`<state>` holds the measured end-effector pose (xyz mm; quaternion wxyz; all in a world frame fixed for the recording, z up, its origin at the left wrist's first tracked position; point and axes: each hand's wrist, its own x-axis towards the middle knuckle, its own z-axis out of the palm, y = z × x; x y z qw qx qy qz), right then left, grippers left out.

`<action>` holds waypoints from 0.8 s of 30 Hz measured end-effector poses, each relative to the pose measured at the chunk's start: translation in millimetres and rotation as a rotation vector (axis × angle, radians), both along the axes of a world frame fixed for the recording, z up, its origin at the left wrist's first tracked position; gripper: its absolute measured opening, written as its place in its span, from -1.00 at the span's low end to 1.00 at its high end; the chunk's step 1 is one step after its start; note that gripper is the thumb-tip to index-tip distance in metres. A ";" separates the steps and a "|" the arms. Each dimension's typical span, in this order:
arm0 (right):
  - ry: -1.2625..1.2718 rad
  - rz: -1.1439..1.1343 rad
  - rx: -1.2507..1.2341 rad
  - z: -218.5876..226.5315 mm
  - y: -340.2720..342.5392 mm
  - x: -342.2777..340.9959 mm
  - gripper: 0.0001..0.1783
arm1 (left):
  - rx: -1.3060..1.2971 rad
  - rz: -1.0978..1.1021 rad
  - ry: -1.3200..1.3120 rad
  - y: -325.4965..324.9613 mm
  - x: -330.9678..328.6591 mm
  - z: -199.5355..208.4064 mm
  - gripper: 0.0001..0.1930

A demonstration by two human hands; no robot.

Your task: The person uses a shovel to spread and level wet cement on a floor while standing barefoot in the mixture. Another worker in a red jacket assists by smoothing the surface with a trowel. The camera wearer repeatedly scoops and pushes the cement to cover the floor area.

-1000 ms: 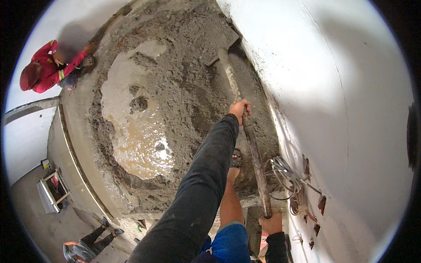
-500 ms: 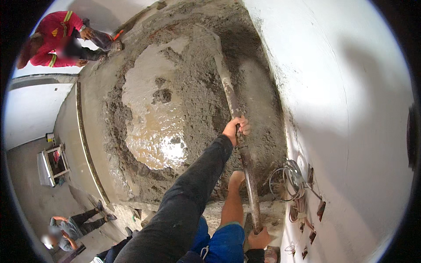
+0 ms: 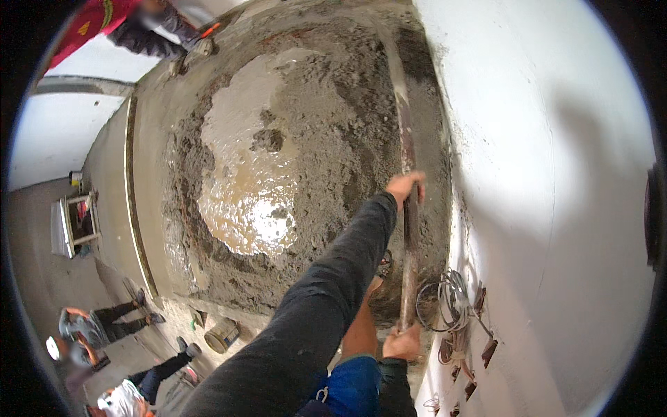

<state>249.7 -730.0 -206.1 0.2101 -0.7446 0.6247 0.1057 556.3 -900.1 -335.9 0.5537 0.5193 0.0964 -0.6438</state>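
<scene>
Though clear below left grip (image 3: 404,187), pole (image 3: 410,250) indistinct at far end

The concrete floor (image 3: 154,149) bears wet grey mix (image 3: 330,153) around a shiny puddle (image 3: 240,174).

Coiled cable (image 3: 457,300) by a white wall (image 3: 535,201), bucket (image 3: 222,336), framed box (image 3: 67,221) — co-worker in red (image 3: 87,26)
</scene>
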 end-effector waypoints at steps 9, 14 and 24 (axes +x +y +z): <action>0.281 -0.080 0.064 64.7 49.7 -78.2 -0.54 | -0.046 0.181 0.109 59.1 -130.4 62.6 -0.86; 0.370 -0.030 0.226 97.4 59.8 -96.6 -0.61 | 0.015 0.203 0.247 98.4 -156.6 34.0 -0.71; 0.366 0.180 0.161 176.1 82.1 -117.5 -0.53 | 0.077 0.207 0.153 120.8 -205.4 56.6 -0.50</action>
